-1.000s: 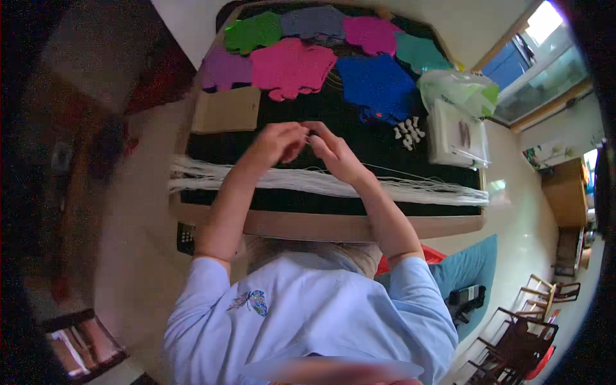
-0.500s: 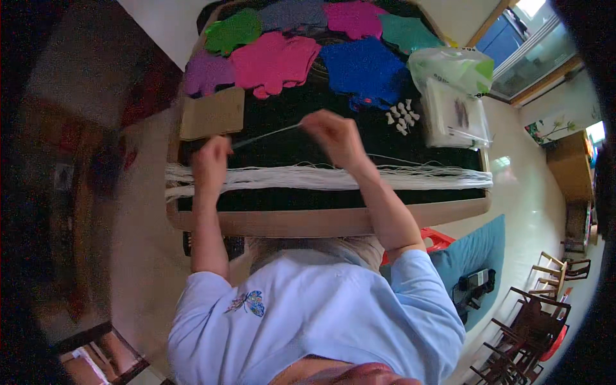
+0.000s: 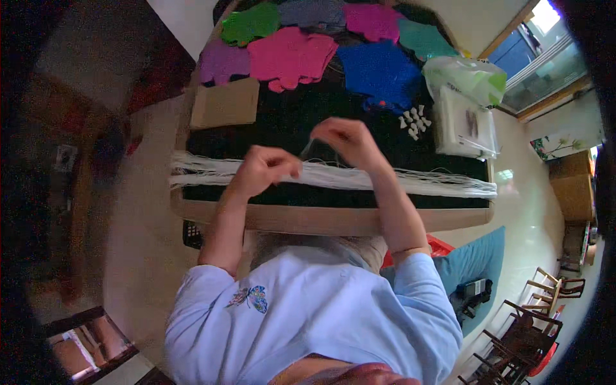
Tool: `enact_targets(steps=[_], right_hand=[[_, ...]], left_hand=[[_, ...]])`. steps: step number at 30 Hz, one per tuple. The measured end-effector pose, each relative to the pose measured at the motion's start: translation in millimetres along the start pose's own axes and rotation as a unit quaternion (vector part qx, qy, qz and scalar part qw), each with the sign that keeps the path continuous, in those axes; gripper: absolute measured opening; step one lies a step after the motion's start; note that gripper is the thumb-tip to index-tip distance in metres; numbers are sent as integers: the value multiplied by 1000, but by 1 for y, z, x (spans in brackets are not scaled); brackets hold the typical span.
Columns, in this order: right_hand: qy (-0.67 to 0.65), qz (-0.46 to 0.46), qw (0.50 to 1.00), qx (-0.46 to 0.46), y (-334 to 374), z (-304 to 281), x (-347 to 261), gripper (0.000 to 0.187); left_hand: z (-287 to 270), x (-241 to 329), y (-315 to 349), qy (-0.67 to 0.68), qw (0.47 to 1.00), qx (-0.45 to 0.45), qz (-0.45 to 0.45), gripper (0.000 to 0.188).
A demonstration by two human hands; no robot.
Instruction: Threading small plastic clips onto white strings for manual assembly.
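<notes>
A short length of thin white string (image 3: 308,150) shows between my hands, above the dark tabletop. My left hand (image 3: 264,171) is closed, thumb and fingers pinched at the string's lower end, just over a long bundle of white strings (image 3: 443,183). Higher and to the right, my right hand (image 3: 350,142) pinches the other end with bent fingers. Motion blurs both sets of fingertips, so the string's exact path there is hidden. The bundle lies across the near part of the table, passing under both forearms.
Folded knitted pieces, among them a pink one (image 3: 292,58) and a blue one (image 3: 378,70), lie at the far side. Cardboard (image 3: 224,104) rests at the left. Small white bone-shaped pieces (image 3: 414,122) and a clear plastic bag (image 3: 467,122) are at the right.
My hands have come closer together; the left moved right and the stretched string between them is now short and slack. The whole view has shifted slightly.
</notes>
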State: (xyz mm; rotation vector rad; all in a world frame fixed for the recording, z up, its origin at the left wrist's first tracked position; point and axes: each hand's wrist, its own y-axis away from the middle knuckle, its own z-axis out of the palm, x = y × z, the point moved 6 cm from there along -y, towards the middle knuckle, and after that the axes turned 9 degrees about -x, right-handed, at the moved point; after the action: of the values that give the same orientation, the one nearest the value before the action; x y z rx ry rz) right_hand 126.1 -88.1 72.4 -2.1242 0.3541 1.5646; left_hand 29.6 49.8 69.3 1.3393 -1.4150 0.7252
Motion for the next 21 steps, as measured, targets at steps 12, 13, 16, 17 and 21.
enact_targets(steps=[12,13,16,17,21], right_hand=[[40,5,998,-51,-3,8,-2,11],[39,6,998,-51,-2,11,-4,11],[40,20,997,-64,-2,23,-5,10],[69,15,994,-81,-2,27,0,10],[70,10,996,-50,-4,19,2,11]], left_hand=[[0,3,-19,158,983,-53,77,20],[-6,8,-16,385,904,-51,178,20],[-16,-2,-26,291,942,121,117,23],[-19,-1,-27,165,962,202,86,24],[-1,-7,-32,-26,994,107,21,21]])
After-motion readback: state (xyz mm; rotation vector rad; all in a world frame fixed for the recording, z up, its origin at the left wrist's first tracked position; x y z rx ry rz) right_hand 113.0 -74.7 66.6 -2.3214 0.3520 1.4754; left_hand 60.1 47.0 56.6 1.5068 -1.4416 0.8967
